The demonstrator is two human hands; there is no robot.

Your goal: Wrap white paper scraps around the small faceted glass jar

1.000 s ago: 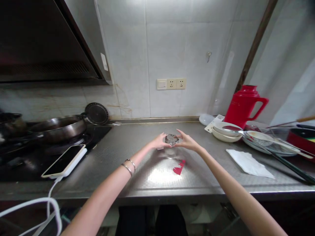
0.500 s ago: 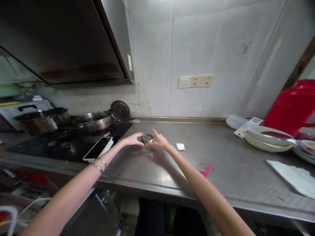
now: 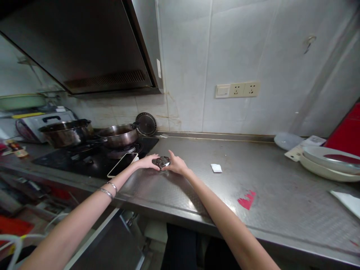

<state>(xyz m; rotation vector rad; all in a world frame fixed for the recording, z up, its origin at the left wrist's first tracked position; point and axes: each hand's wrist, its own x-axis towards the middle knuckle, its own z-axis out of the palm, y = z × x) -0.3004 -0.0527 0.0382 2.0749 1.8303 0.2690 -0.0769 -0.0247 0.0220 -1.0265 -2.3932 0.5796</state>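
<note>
A small dark lump with shiny, glassy-looking edges sits low over the steel counter, between my two hands. What exactly it is, I cannot make out. My left hand curls its thumb and fingers around the left side. From the right, my right hand grips it with the thumb below and the forefinger raised above. A phone in a pale case lies just left of my left hand, partly over the cooktop edge. To the right of my right hand rests a small white packet.
On the black cooktop stand a steel pan and a larger pot. A round dark lid leans against the wall. Red scraps lie on the counter. Stacked dishes and white paper are at right.
My head view has turned left. Both hands, with the dark lump between them, have shifted left along the counter, closer to the phone and away from the white packet.
</note>
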